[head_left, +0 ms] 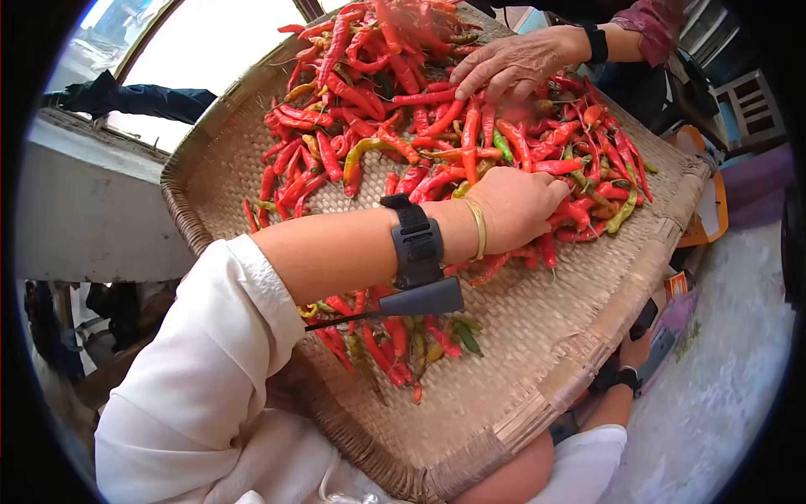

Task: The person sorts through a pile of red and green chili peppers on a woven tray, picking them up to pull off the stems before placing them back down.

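My left hand (516, 208) reaches across a woven basket (537, 336) into a heap of red chili peppers (361, 92). Its fingers are bent and held together, and what lies under the fingertips is hidden. Green and yellowish peppers, one of them a curved yellow pepper (357, 158), are mixed in with the red ones. A smaller group of peppers (395, 340) lies below my left forearm. Low on the right, outside the rim, my right hand (635, 349) is small and partly covered beside a black object (645, 319); its fingers cannot be made out.
Another person's hand (525, 63), with a black wristband and red sleeve, rests on the peppers from the top. A pale ledge (92, 210) stands at the left. Orange-edged items (714, 210) and a slatted wooden piece (750, 107) are at the right.
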{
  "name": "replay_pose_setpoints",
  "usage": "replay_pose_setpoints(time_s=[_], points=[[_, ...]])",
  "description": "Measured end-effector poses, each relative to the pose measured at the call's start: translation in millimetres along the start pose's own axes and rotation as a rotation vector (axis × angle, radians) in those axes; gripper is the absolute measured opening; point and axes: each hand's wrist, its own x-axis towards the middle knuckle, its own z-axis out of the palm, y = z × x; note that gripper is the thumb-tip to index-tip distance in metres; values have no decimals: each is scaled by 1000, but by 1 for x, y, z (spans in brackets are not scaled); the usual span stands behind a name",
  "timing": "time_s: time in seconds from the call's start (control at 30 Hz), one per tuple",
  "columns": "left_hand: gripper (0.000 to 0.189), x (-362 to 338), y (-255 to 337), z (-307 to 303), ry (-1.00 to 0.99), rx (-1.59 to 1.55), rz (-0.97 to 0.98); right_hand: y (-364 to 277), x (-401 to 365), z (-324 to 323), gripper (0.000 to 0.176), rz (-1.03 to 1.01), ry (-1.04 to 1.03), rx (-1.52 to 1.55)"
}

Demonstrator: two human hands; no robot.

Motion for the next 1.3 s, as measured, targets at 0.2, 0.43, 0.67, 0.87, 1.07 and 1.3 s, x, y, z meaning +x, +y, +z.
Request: replay_pose_setpoints(time_s=[0.2,0.43,0.67,0.87,1.07,1.3], points=[[41,3,-6,6,30,-74,42,5,9,10,74,57,-1,160],[35,7,1,4,4,-91,-102,6,12,7,83,106,-19,131],[31,7,-6,13,76,-131,-58,10,17,11,87,109,-52,187],[26,10,-2,10,128,-73,-60,17,9,31,85,78,82,143],[23,15,9,-3,-53,24,-145,24,3,39,84,98,58,135],[21,14,-5,-3,48,21,-97,23,1,35,81,88,30,165]])
